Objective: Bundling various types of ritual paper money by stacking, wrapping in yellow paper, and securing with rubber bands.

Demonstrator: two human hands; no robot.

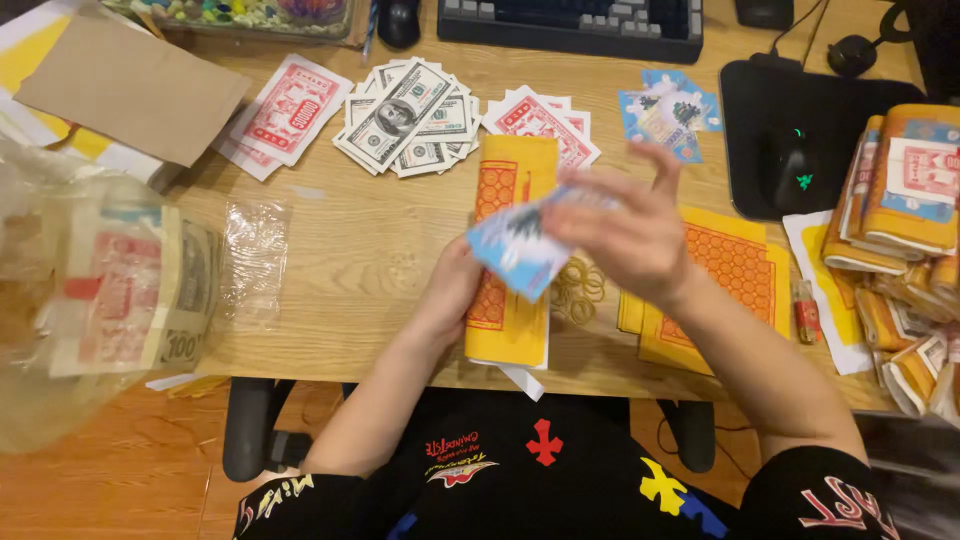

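Observation:
My left hand (447, 290) holds a small stack of blue and white paper notes (515, 245) from below, over the wooden desk (360, 260). My right hand (630, 230) is on the top of that stack, fingers spread and blurred with motion. Under the hands lies a long stack of yellow paper with orange print (508, 330). A heap of yellow rubber bands (580, 285) lies right beside it. More blue notes (665, 115) lie fanned out at the back.
Fans of grey-green banknote paper (405, 115) and red-and-white notes (290, 108) lie at the back. Yellow-orange sheets (745, 270) sit right, bundled packs (905, 190) far right. A plastic bag with notes (120, 290) stands left. A mouse (790, 170) rests on a black pad; keyboard (570, 20) behind.

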